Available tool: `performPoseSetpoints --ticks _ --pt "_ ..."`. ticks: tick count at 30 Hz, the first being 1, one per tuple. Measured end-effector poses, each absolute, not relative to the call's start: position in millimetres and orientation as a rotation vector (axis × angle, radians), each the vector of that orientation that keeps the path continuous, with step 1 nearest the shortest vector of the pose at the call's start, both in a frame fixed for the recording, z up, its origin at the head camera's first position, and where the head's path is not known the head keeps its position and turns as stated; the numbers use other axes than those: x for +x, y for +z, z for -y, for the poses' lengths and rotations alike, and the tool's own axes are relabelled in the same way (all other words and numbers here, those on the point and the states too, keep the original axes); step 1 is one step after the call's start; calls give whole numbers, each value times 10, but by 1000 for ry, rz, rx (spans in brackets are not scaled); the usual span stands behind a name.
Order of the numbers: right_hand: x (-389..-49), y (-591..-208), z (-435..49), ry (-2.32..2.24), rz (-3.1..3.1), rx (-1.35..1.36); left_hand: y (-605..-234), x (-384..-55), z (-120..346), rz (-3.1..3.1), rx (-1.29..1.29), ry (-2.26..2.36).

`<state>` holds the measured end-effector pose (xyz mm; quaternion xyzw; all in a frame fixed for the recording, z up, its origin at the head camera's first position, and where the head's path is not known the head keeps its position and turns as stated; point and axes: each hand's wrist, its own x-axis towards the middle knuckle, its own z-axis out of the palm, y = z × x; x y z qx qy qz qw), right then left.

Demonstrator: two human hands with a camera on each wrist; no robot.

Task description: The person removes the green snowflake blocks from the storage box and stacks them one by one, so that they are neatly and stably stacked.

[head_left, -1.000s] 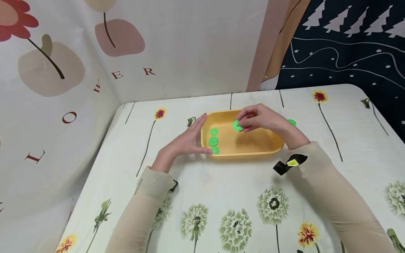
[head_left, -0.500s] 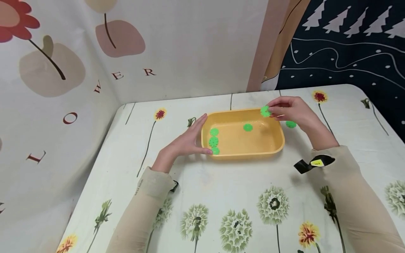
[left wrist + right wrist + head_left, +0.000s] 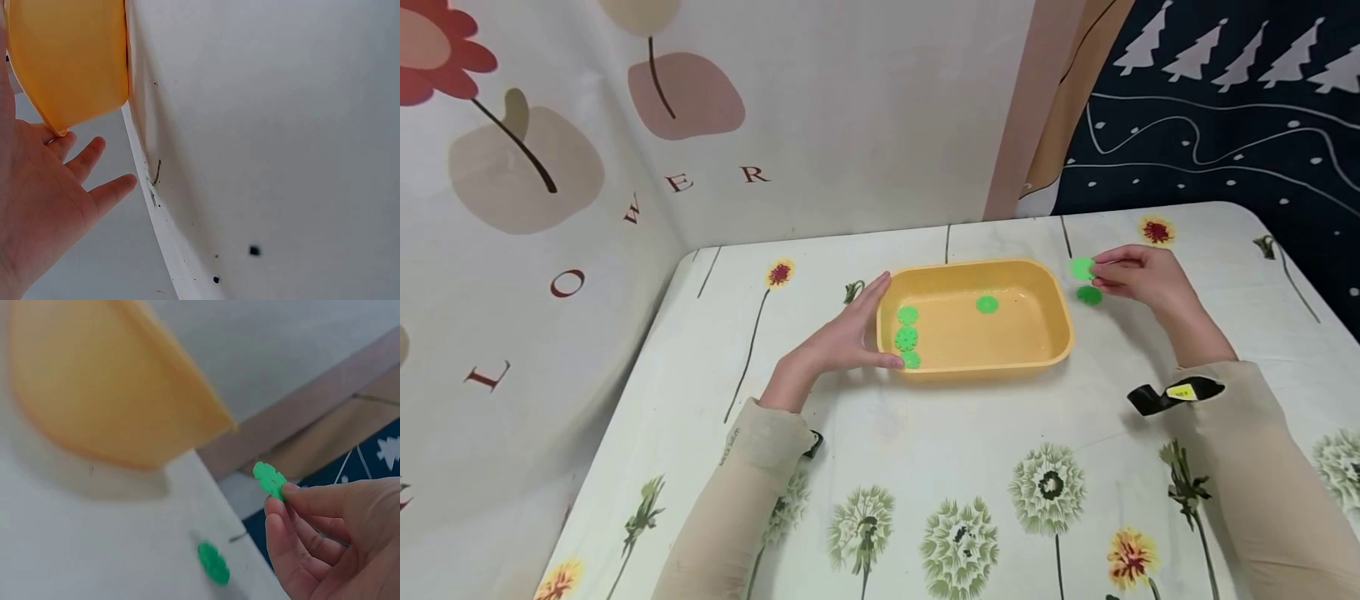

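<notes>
- Disc, green and with notches around its edge, is in your right grip, outside the tray and past its right end. The right wrist view suggests that it is raised above the desk.
- Your right grip is clamped on this disc: thumb and fingertips pinch one side of it, and most of its face is free.
- It should be very light and thin, probably of stiff plastic. A small force seems sufficient for you; too much squeezing could make it flick away.
- Its faces may be slippery, but the notches probably help your skin to catch. Hold it near the edge, one fingertip against each face.
- The loose disc lies on the desk, near the tray's right end. Being so flat, it is perhaps best taken by its rim.
- Your left grip is spread apart, with straight fingers, touching the tray's left end.
- The tray looks rigid and rather light, so it may slide when you push it; its rim gives you a good place to steady it.
</notes>
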<state>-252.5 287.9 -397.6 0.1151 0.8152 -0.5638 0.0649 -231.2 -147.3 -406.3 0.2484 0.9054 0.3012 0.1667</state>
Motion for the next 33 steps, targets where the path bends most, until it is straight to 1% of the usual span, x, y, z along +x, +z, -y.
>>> performPoseSetpoints --ticks 3,6,17,33 --pt "-2541 -4046 -2926 -1650 -2474 421 -4062 -2308 1476 -2578 706 853" --pt "-2525 -4076 -2944 -1552 -2519 389 -4059 -2305 1475 -2575 711 856" --pt "-2544 -4195 -2987 -1419 -2570 425 -4062 -2307 1474 -2577 699 870" --pt "-2521 -4214 -2934 -1313 -2662 442 -4058 -2307 1474 -2577 713 876"
